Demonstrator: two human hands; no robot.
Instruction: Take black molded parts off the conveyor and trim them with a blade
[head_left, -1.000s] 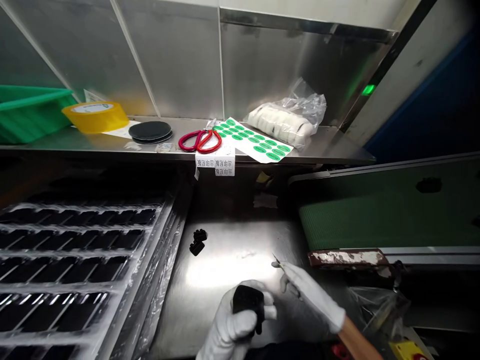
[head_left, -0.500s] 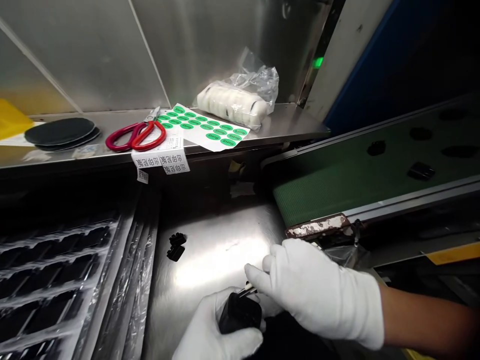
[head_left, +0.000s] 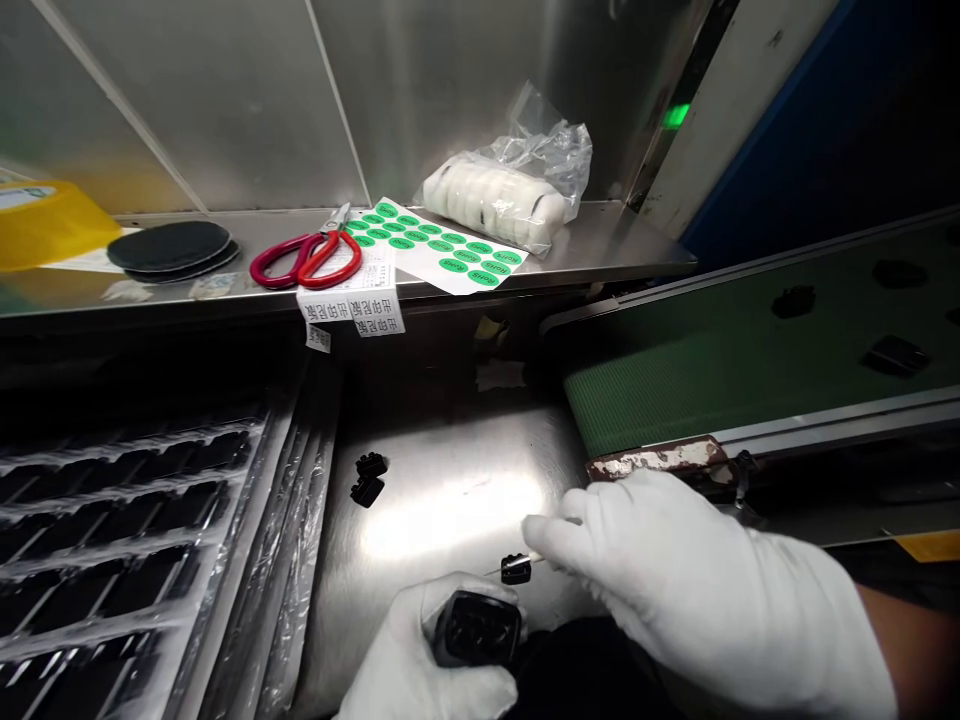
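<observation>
In the head view, my left hand (head_left: 427,650), in a white glove, is wrapped around a hollow black plastic housing (head_left: 480,628), its open end facing up. My right hand (head_left: 652,560), also gloved in white, pinches a slim tool (head_left: 534,557) with a pale section and a thin metal shaft; its exact kind is unclear. A small black plastic piece (head_left: 516,570) shows at the shaft, just above the housing. Whether it hangs on the tool or lies on the metal worktop (head_left: 442,460) I cannot tell. Two similar black pieces (head_left: 368,480) lie further left.
Stacked clear trays (head_left: 150,540) of black parts stand at the left. A green conveyor belt (head_left: 675,360) at the right carries several dark parts. The shelf (head_left: 600,250) bears red scissors (head_left: 307,262), a green-sticker sheet (head_left: 450,250), yellow tape (head_left: 56,225) and a bagged white roll (head_left: 491,200).
My right hand has drawn the tool up and right, out of the housing. A small black piece now shows by the tool's shaft. The view has shifted slightly left.
</observation>
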